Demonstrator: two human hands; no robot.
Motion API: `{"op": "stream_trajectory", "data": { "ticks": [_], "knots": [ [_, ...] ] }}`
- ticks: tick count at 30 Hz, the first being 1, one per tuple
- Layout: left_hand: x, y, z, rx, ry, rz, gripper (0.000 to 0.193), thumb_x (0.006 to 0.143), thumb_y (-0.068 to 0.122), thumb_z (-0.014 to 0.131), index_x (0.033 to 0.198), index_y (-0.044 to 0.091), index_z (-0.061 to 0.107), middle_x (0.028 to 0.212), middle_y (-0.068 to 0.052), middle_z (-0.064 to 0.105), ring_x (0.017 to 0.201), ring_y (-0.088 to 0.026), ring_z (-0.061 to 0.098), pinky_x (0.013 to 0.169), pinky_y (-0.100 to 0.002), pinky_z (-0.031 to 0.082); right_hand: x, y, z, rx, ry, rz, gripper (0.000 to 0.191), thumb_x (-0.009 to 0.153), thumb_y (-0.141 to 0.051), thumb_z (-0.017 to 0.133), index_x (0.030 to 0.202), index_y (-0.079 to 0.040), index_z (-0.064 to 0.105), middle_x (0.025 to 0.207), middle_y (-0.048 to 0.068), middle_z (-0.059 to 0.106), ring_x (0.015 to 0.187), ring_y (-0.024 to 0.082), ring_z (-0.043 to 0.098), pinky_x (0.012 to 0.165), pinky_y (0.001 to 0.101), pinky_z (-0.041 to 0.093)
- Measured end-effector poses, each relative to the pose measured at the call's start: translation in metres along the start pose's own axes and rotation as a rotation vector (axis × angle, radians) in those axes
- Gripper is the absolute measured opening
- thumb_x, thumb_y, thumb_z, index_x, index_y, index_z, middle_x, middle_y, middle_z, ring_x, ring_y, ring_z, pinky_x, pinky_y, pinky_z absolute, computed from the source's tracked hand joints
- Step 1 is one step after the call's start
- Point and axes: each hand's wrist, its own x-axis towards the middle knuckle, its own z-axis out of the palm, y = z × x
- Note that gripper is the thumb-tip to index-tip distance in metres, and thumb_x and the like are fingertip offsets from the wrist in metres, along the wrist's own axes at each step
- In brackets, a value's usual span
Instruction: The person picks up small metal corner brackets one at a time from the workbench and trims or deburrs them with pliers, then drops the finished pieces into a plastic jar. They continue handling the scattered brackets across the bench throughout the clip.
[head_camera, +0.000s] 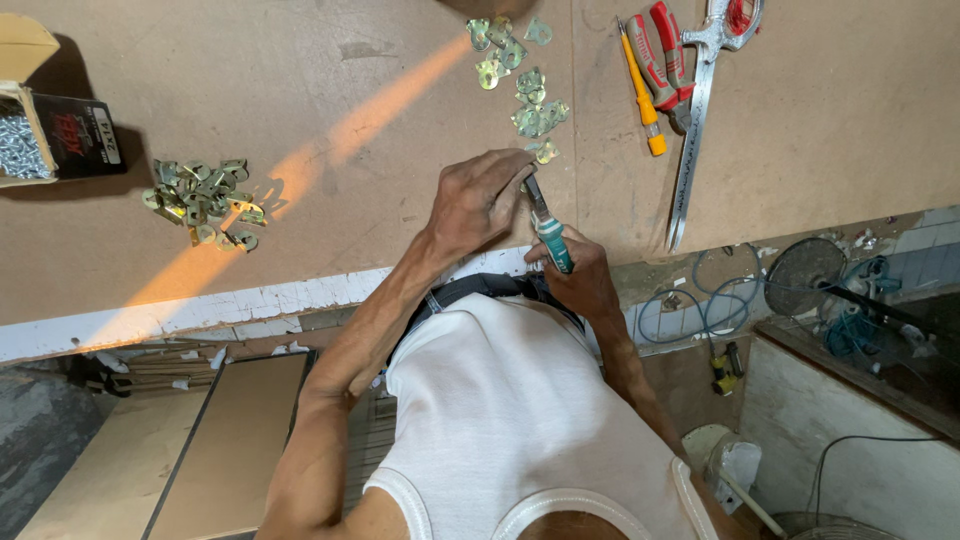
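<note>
- The right hand (580, 275) is closed around the green handle of a screwdriver (548, 228), near the table edge.
- The screwdriver's long axis runs from the near right up to the far left; its tip points under the left hand (480, 195).
- The left hand presses down on the brown board (300, 120), fingers curled, probably to keep a small metal plate steady; what it covers is hidden.
- Heaps of brass plates (200, 200) lie to the left and further away, within easy reach.
</note>
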Motion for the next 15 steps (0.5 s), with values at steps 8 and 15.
{"op": "stream_trajectory", "data": {
  "ticks": [8, 15],
  "knots": [
    [-0.001, -0.005, -0.001, 0.322, -0.096, 0.193, 0.038, 0.084, -0.004, 0.069, 0.122, -0.008, 0.064, 0.116, -0.024, 0.072, 0.102, -0.035, 0.075, 0.084, -0.04, 0.064, 0.002, -0.002, -0.003, 0.191, -0.152, 0.276, 0.031, 0.074, 0.01, 0.061, 0.1, 0.003, 0.075, 0.106, 0.015, 0.064, 0.078, 0.017, 0.059, 0.069, 0.0291, 0.051],
    [0.104, 0.018, -0.066, 0.418, 0.246, 0.426, 0.027, 0.091, 0.004, 0.07, 0.117, -0.002, 0.067, 0.097, -0.014, 0.072, 0.082, -0.024, 0.073, 0.07, -0.038, 0.062, 0.006, 0.0, -0.011, 0.188, -0.096, 0.159, 0.039, 0.069, 0.008, 0.057, 0.103, 0.002, 0.074, 0.123, 0.01, 0.067, 0.097, 0.014, 0.066, 0.078, 0.0252, 0.056]
  ]
}}
